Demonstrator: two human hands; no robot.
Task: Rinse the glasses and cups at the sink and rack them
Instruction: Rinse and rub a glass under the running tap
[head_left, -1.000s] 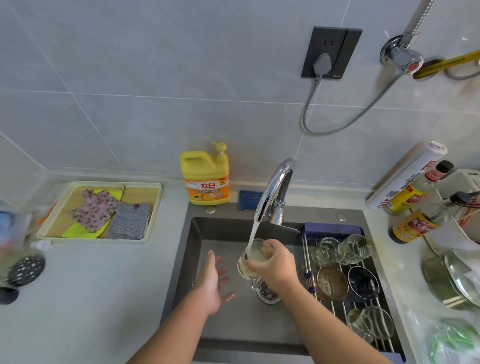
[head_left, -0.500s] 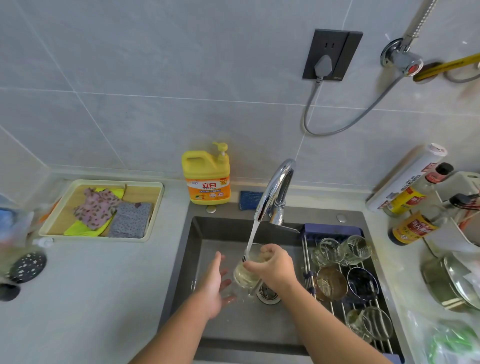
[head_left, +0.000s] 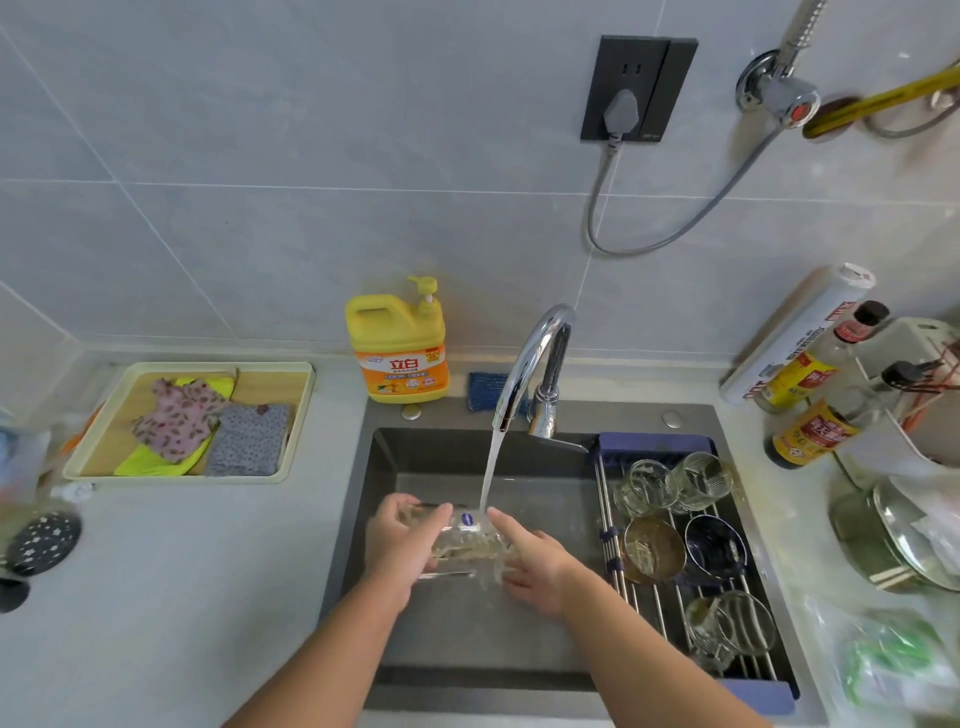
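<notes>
A clear glass (head_left: 467, 543) with a small blue sticker lies on its side over the sink (head_left: 415, 457), under the stream from the chrome faucet (head_left: 535, 358). My left hand (head_left: 397, 543) grips its left end with curled fingers. My right hand (head_left: 537, 569) holds the right end, index finger stretched along the glass into the water. The roll-up rack (head_left: 652, 447) spans the sink's right side. On it lie two clear glasses (head_left: 644, 488), an amber cup (head_left: 652, 548), a dark blue cup (head_left: 714, 545) and a glass mug (head_left: 730, 629).
A yellow detergent bottle (head_left: 397, 348) and a blue sponge (head_left: 485, 389) stand behind the sink. A tray of cloths (head_left: 304, 415) is on the left counter. Sauce bottles (head_left: 810, 431), a foil roll and a lidded pot (head_left: 883, 545) crowd the right counter.
The glass went from upright in my right hand to lying sideways between both hands. My left hand, open beside it before, now grips it. Water keeps running.
</notes>
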